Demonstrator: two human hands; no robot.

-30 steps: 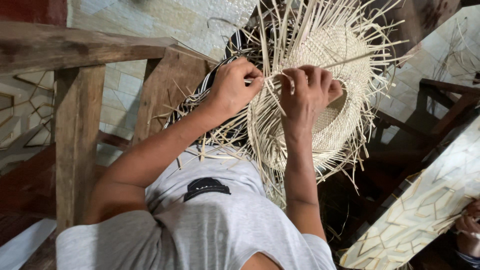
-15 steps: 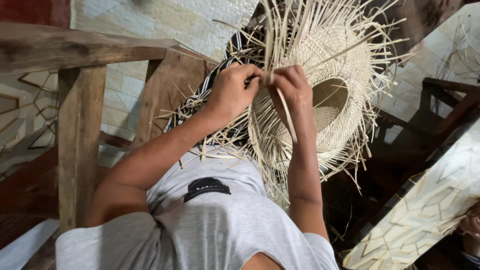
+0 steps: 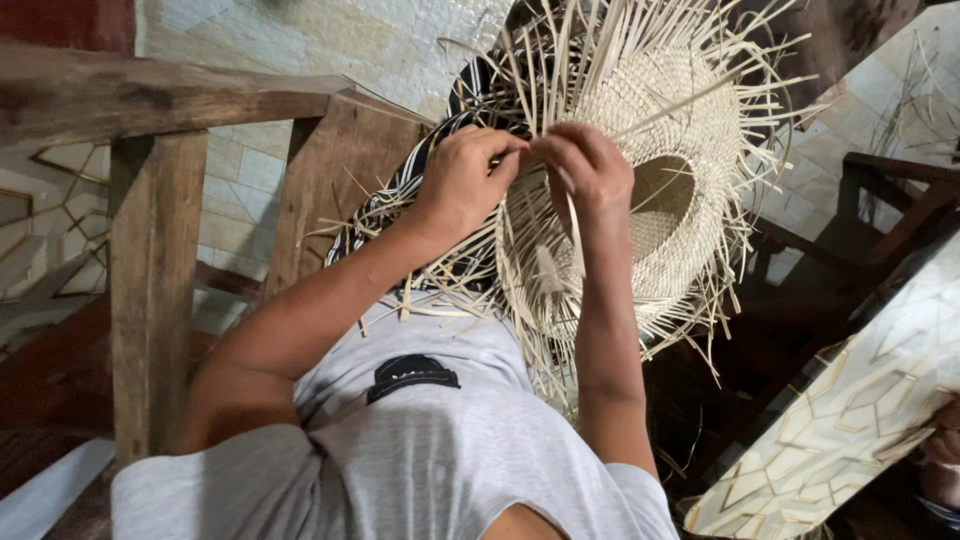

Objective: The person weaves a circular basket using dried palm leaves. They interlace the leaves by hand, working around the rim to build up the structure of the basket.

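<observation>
Both hands have drawn closer together: the left hand [image 3: 462,180] and right hand [image 3: 590,165] pinch pale strips at the brim of a half-woven straw hat [image 3: 660,160], held above rough wooden beams [image 3: 150,100] and pale tiled floor [image 3: 300,40].

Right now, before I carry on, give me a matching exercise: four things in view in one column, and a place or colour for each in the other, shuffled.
Things:
1. left hand
2. right hand
3. woven straw hat
4. wooden frame

Places or colours:
A. brown beams, at the left of the picture
B. pale, with loose strands sticking out all round its edge
C. pinching strands beside the other hand, on the side of the dark striped cloth
D. gripping strands at the hat's brim, next to its hollow crown

Pairs: 1-C, 2-D, 3-B, 4-A
</observation>
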